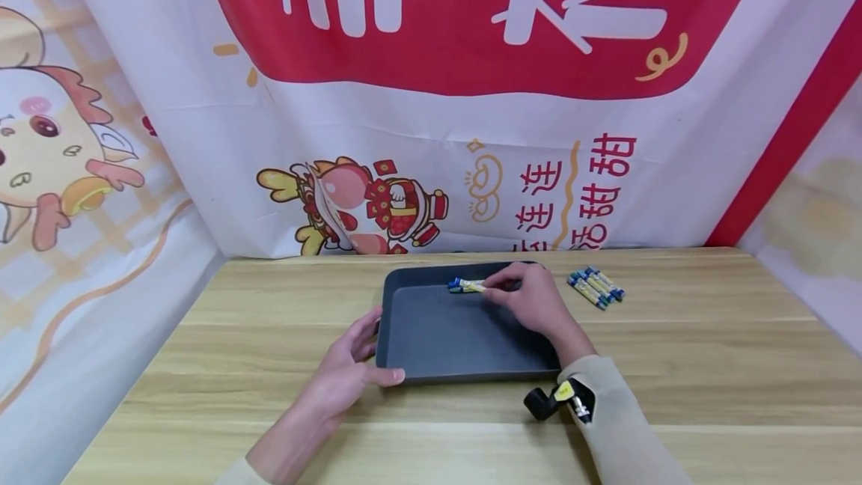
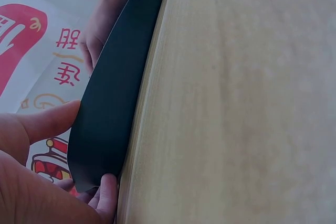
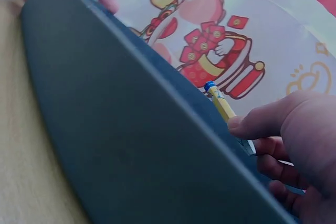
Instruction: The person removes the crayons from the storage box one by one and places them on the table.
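Observation:
A dark grey rectangular baking tray [image 1: 465,335] lies on the wooden table. My left hand [image 1: 343,373] grips its near left corner, the thumb on the rim and the fingers along the outer side. In the left wrist view, the tray's outer wall [image 2: 113,93] stands between that thumb and the fingers. My right hand [image 1: 532,302] reaches over the tray's far part and pinches a crayon [image 3: 223,106] with a pale yellow wrapper and a blue end. Blue-ended crayons [image 1: 456,285] show at its fingertips near the far wall; their exact number is hard to tell.
Several similar crayons [image 1: 595,287] lie side by side on the table [image 1: 680,365], right of the tray. A printed cloth [image 1: 431,126] hangs behind the table's far edge. A black camera mount [image 1: 542,404] sticks out from my right wrist.

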Motion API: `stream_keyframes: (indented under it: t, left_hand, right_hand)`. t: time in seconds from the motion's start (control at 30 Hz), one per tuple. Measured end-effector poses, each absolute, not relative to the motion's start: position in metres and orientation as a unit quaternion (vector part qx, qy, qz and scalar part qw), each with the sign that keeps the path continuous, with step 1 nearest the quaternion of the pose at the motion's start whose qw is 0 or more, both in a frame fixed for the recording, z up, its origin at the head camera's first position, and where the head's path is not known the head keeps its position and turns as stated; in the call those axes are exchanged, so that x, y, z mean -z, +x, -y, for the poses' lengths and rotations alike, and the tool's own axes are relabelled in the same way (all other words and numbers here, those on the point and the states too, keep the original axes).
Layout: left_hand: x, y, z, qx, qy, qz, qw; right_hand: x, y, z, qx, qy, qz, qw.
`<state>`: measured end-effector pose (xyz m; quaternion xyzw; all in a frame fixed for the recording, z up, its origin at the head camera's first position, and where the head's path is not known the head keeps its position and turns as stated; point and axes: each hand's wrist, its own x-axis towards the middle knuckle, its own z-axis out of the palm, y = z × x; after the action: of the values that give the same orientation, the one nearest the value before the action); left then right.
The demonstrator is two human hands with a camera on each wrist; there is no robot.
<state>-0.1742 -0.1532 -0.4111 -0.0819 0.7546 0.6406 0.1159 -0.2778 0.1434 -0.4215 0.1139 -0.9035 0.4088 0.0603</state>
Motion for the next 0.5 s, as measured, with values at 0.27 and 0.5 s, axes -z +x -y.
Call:
stream_keyframes:
  t: [0.27,0.5]
  left_hand:
    - [0.411,-0.1729,0.153,-0.641,-0.082,-0.755,0.114]
    - [0.4109,-0.1732,0.1519,-0.639,-0.091,-0.755,0.117]
  right_hand:
    - [0.4207,-0.2801,-0.1472,-0.45,0.092,0.884,0.088]
    - [0.4218,-0.2818,-0.1511,-0.467,0.095,0.866,0.151]
